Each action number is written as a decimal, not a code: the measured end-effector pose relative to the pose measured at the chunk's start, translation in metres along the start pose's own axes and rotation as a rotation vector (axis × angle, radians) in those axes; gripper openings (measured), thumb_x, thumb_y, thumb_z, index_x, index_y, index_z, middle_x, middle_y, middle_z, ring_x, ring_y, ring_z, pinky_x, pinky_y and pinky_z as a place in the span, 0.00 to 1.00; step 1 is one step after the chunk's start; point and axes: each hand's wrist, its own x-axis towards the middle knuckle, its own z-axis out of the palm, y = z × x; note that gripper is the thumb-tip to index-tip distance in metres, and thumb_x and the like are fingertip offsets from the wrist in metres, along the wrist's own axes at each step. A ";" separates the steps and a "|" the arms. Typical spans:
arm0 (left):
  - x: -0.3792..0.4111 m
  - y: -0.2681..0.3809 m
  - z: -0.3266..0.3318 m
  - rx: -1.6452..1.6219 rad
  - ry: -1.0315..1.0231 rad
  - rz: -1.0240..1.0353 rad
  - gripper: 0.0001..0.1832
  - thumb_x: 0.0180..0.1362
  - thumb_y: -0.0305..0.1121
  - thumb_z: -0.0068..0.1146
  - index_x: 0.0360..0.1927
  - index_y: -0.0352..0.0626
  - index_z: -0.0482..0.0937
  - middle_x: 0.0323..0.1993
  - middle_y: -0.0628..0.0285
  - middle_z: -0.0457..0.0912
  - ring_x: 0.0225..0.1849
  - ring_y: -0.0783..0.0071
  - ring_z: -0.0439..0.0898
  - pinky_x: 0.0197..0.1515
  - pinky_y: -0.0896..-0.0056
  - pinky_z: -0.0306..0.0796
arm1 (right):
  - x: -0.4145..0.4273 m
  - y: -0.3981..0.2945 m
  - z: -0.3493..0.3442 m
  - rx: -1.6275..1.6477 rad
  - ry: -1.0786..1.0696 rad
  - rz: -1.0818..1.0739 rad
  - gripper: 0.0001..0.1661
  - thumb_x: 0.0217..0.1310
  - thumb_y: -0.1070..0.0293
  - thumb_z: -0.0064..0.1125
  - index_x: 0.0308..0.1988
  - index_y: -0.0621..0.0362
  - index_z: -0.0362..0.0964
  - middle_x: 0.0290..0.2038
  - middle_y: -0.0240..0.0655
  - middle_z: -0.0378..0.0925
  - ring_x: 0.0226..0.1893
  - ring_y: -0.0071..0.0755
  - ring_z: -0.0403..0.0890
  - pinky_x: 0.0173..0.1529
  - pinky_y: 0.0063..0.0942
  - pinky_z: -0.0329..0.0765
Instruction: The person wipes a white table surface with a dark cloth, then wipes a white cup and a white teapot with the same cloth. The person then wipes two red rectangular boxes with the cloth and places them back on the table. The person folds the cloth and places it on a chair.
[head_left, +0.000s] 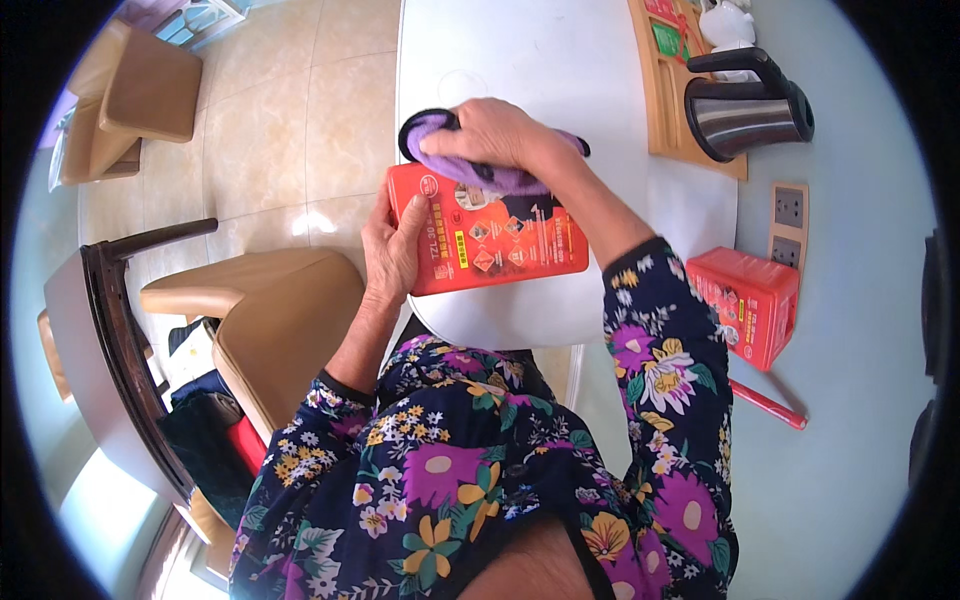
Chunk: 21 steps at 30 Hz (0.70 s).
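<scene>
A flat red plastic case (487, 232) with printed writing and pictograms is held over the near end of the white table (525, 322). My left hand (394, 244) grips its left end, thumb on the printed face and fingers behind the edge. In my right hand (495, 135) is a bunched purple cloth (517, 178) with black edging. The cloth lies against the far long edge of the case and covers part of that edge. Some of my right fingers are hidden in its folds.
A wooden tea tray (660, 112), an electric kettle (739, 112) and a white teapot (727, 26) stand at the back right. Another red case (750, 300) is by the wall socket (787, 217), near a red stick (769, 405). Tan chairs (300, 292) are at left.
</scene>
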 end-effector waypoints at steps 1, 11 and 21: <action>0.001 -0.004 0.001 -0.019 0.011 0.023 0.33 0.61 0.38 0.57 0.65 0.34 0.60 0.52 0.56 0.75 0.50 0.76 0.75 0.52 0.74 0.70 | 0.003 0.001 -0.010 0.077 -0.117 -0.026 0.41 0.49 0.34 0.51 0.20 0.70 0.75 0.17 0.52 0.73 0.19 0.44 0.75 0.30 0.37 0.72; -0.002 -0.009 0.010 -0.011 0.072 0.118 0.33 0.61 0.34 0.57 0.66 0.32 0.58 0.56 0.54 0.72 0.53 0.72 0.74 0.54 0.72 0.69 | -0.029 0.103 -0.030 0.365 -0.086 0.370 0.35 0.55 0.42 0.56 0.41 0.69 0.76 0.34 0.45 0.78 0.29 0.30 0.76 0.36 0.30 0.74; 0.003 -0.014 -0.004 0.058 0.096 0.146 0.35 0.60 0.39 0.58 0.64 0.31 0.60 0.54 0.51 0.74 0.53 0.70 0.74 0.54 0.72 0.69 | -0.143 0.087 0.074 1.392 0.818 0.589 0.34 0.66 0.48 0.47 0.59 0.66 0.62 0.51 0.41 0.74 0.51 0.31 0.76 0.56 0.27 0.73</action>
